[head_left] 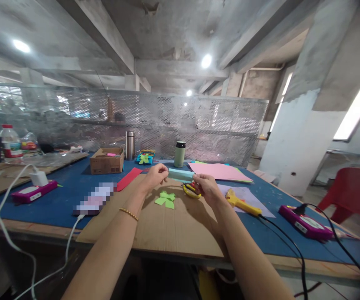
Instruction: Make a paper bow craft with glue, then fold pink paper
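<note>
A light blue strip of paper (181,175) is stretched level between my two hands above the cardboard sheet (180,233). My left hand (156,176) is closed in a pinch at its left end. My right hand (208,187) grips the right end between thumb and fingers. Below the strip, beside my right hand, lie yellow-handled scissors (192,192), partly covered by the fingers. A green paper cut-out with pointed petals (166,200) rests on the cardboard between my forearms.
To the right are a yellow glue gun (244,205) with a black cord, pink paper (214,171) and a purple power strip (305,223). A green tumbler (180,155), steel flask (130,146) and cardboard box (107,161) stand behind. Red paper (129,179) lies left.
</note>
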